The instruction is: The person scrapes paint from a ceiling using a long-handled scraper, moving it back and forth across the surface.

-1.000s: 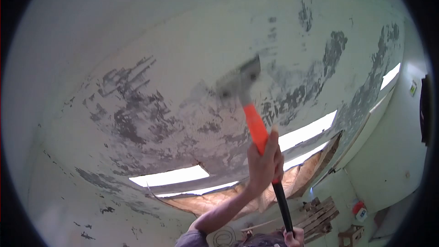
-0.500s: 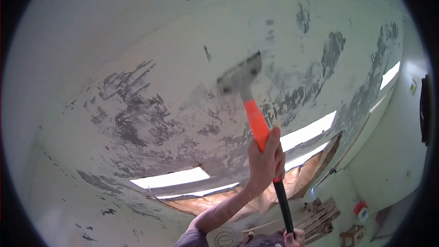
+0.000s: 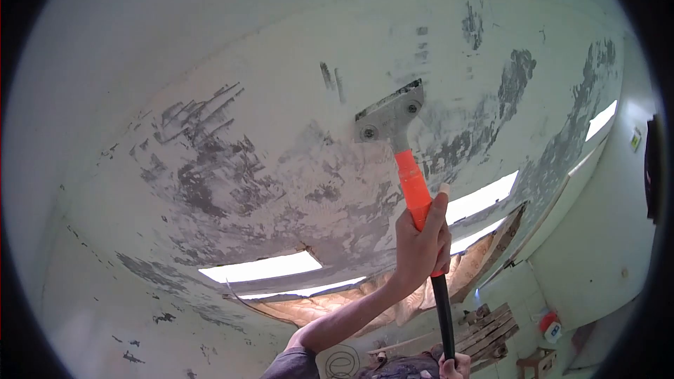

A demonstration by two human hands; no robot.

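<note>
A long-handled scraper (image 3: pixel 414 193) reaches up toward a pale surface (image 3: pixel 281 56) with patchy grey areas; its wide metal blade (image 3: pixel 390 109) lies against or very near that surface. My left hand (image 3: pixel 420 242) is closed around the lower part of the orange grip, the thumb pointing up along it. Lower down, at the bottom edge of the view, my right hand (image 3: pixel 455 366) is wrapped around the black end of the handle. Two fresh-looking dark scrape marks (image 3: pixel 332 78) show left of the blade.
Bright window openings (image 3: pixel 263 269) lie below the patchy surface, with brown sheeting (image 3: pixel 309 307) hung under them. Farther down are wooden planks (image 3: pixel 491 337), a small stool (image 3: pixel 537 363), a red and white container (image 3: pixel 551 326) and a coil of wire (image 3: pixel 342 361).
The scraper and my left hand have shifted right in the view, and the blade is no longer blurred. A second dark mark now shows beside the earlier one.
</note>
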